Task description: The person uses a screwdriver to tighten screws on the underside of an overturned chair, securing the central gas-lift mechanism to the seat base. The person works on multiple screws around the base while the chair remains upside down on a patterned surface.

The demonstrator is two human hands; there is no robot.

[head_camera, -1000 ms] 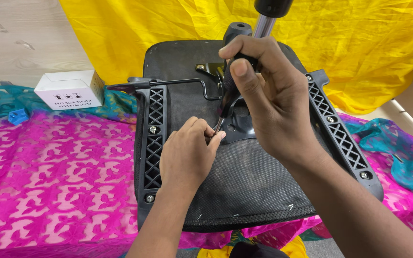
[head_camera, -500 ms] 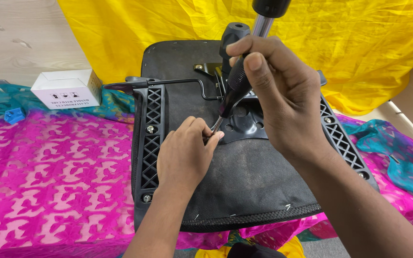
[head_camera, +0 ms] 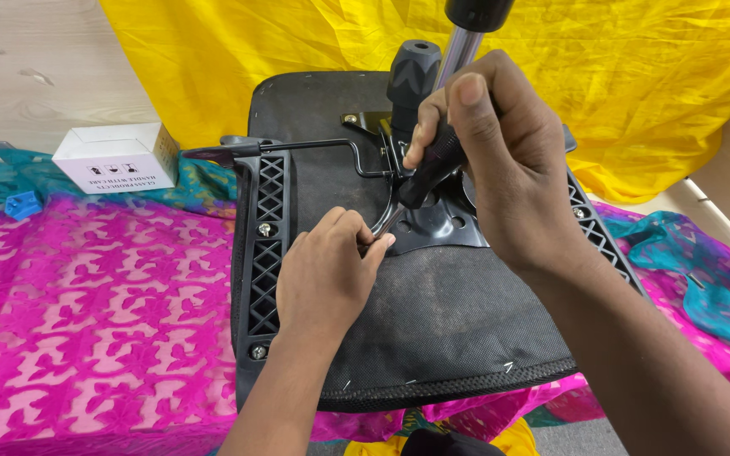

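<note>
An upturned black chair seat (head_camera: 433, 329) lies on pink cloth, with its black metal mechanism plate (head_camera: 441, 224) and chrome gas cylinder (head_camera: 460, 51) pointing up. My right hand (head_camera: 500, 160) grips a black-handled screwdriver (head_camera: 428, 173), its shaft slanting down to the plate's near-left corner. My left hand (head_camera: 323, 279) rests on the seat, fingertips pinched at the screwdriver tip; whatever they hold is hidden. A black plastic armrest bracket (head_camera: 265, 253) with screws runs along the seat's left edge.
A thin black lever (head_camera: 297, 148) sticks out left from the mechanism. A white cardboard box (head_camera: 116, 159) and a small blue piece (head_camera: 23, 204) sit at the left. Yellow cloth (head_camera: 635, 84) hangs behind, and teal cloth (head_camera: 703, 279) lies at the right.
My right hand has shifted slightly right and up with the screwdriver, turning it. My left hand stays pinched at the tip. The view has drifted a little.
</note>
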